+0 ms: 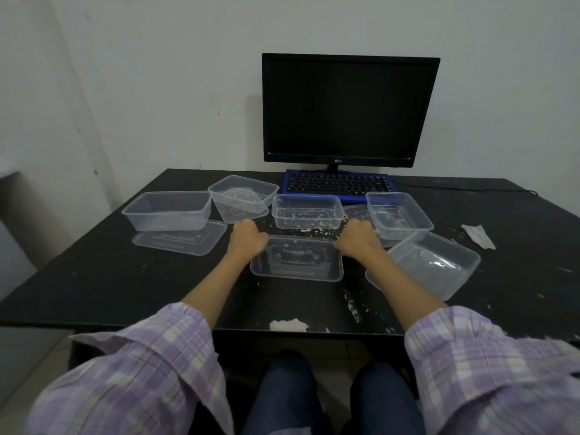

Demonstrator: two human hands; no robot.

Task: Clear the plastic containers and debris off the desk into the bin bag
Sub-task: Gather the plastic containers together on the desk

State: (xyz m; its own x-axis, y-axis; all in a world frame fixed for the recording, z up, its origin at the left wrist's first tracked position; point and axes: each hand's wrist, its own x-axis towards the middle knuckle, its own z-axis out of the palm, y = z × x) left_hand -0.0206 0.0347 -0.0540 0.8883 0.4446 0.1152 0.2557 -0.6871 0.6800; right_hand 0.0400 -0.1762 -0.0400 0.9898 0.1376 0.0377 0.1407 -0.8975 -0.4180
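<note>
A clear lid (pixel 296 259) lies flat on the near middle of the black bench (pixel 94 277). The left hand (pixel 248 240) grips its left far corner and the right hand (pixel 357 241) its right far corner, fingers curled round the rim. Five clear containers (pixel 307 211) stand beyond, with white debris (pixel 287 324) at the near edge.

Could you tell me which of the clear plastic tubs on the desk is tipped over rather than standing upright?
The tub at the near right, beside the right hand; it lies tilted, while the other tubs stand upright.
</note>
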